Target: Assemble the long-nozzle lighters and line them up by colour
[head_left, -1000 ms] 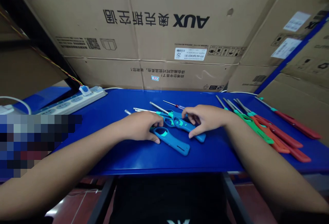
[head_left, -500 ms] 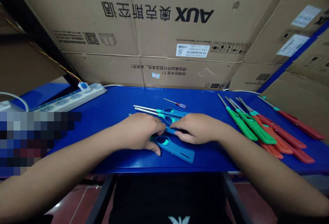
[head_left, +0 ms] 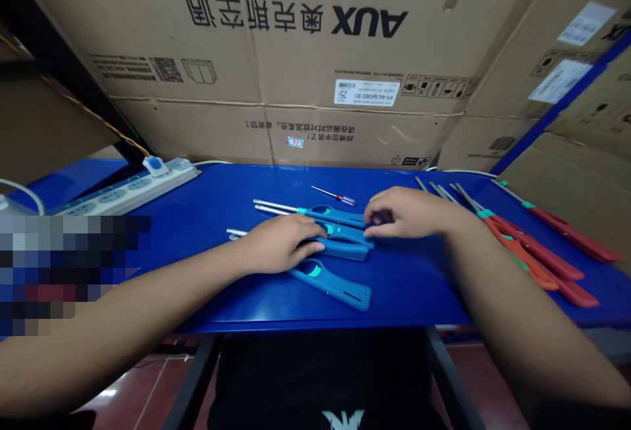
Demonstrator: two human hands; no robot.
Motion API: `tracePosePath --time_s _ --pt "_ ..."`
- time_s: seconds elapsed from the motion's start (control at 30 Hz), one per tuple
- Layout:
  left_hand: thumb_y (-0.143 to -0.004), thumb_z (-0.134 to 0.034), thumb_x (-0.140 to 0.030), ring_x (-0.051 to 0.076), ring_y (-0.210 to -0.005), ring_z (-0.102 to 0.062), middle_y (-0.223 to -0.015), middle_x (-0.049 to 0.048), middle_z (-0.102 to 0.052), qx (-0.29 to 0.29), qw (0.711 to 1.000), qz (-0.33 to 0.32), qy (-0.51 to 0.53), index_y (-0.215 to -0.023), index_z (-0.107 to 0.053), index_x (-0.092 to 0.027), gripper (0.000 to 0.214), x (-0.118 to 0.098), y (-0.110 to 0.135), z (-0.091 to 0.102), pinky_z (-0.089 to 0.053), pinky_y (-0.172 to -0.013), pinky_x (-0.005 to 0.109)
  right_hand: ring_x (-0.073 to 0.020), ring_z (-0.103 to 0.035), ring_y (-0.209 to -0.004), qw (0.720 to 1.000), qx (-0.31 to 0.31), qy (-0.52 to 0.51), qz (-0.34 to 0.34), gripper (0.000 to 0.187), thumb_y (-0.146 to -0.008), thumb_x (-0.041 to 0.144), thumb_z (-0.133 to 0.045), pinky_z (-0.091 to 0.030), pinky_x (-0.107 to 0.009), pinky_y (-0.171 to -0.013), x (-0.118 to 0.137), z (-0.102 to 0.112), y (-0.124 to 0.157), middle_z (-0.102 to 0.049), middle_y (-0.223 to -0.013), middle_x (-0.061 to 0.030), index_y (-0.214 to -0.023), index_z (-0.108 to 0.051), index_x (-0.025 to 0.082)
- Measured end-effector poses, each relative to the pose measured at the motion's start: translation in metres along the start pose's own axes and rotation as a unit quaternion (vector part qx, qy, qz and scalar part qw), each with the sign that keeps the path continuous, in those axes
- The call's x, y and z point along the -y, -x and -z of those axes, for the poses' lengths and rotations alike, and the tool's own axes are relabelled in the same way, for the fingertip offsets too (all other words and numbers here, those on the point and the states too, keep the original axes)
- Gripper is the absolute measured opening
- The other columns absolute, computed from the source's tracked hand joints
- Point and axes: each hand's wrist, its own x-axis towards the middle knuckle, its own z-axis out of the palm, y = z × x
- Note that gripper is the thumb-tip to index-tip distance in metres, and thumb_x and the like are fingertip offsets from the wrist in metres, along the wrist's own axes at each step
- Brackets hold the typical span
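On the blue desk (head_left: 404, 298), had four blue lighters (head_left: 345, 250), apparently being lined up. Laid the left hand (head_left: 277, 242) across them with narrowly curled fingers and a grip too hidden to tell. Held the right hand (head_left: 410, 212) beside their handle ends with slightly parted fingers, apparently around nothing. Next, seemingly called for nudging those ends level.

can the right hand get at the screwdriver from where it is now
Probably yes: the screwdriver's handle end points toward the right hand, close by, and nothing visible lies between them. The blue lighters lie on the person's side of it.
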Motion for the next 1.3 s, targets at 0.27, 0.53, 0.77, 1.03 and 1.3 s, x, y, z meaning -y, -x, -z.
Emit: tracePosePath --time_s 0.27,0.53,0.77,1.03,1.3 --pt "-0.100 -0.051 -0.036 0.023 -0.101 -0.063 -0.108 0.0084 -0.067 -0.031 1.000 -0.004 0.000 -0.115 -0.069 -0.021 0.027 -0.001 0.001 0.001 -0.052 -0.090 0.039 -0.0179 -0.059 -0.070 0.993 0.076 0.042 -0.075 0.024 -0.074 0.042 -0.071 -0.034 -0.028 -0.057 0.022 -0.010 -0.008 -0.072 -0.083 -0.0028 -0.087 -0.070 0.021" --pt "-0.097 -0.056 -0.037 0.025 -0.106 -0.060 -0.111 0.0091 -0.067 -0.097 0.994 0.018 -0.048 -0.125 -0.065 -0.020 0.033 0.000 -0.002 0.004 -0.049 -0.094 0.043 -0.0126 -0.057 -0.063 0.995 0.060 -0.051 0.056 0.018 -0.085 0.026 -0.057 -0.036 -0.026 -0.059 0.016 -0.015 -0.009 -0.071 -0.078 -0.0004 -0.092 -0.072 0.021" --pt "-0.099 -0.048 -0.029 0.024 -0.102 -0.062 -0.103 0.0095 -0.069 -0.087 0.993 0.067 -0.031 -0.112 -0.073 -0.019 0.029 0.018 -0.008 -0.001 -0.051 -0.094 0.042 -0.0148 -0.060 -0.070 0.986 -0.117 -0.074 -0.095 0.022 -0.091 0.032 -0.054 -0.039 -0.027 -0.065 -0.006 -0.019 -0.018 -0.073 -0.084 -0.0026 -0.100 -0.071 0.020" --pt "-0.084 -0.045 -0.083 0.042 -0.154 -0.010 -0.168 0.0134 -0.014 0.046 0.995 0.085 -0.039 -0.161 -0.020 -0.025 0.100 -0.022 0.002 -0.005 -0.017 -0.122 0.063 -0.0167 -0.066 -0.075 0.945 -0.167 -0.145 -0.242 0.017 -0.079 0.034 -0.071 -0.045 -0.026 -0.065 -0.025 -0.051 -0.055 -0.075 -0.086 -0.0036 -0.086 -0.075 0.020" --pt "-0.085 -0.036 -0.085 0.041 -0.155 0.000 -0.168 0.0100 -0.004 0.104 0.986 0.119 -0.062 -0.162 -0.016 -0.030 0.096 -0.009 -0.008 -0.005 -0.006 -0.122 0.064 -0.0170 -0.069 -0.086 0.887 -0.302 -0.231 -0.262 0.018 -0.083 0.032 -0.061 -0.052 -0.027 -0.077 -0.037 -0.039 -0.052 -0.075 -0.097 -0.0069 -0.093 -0.065 0.018"
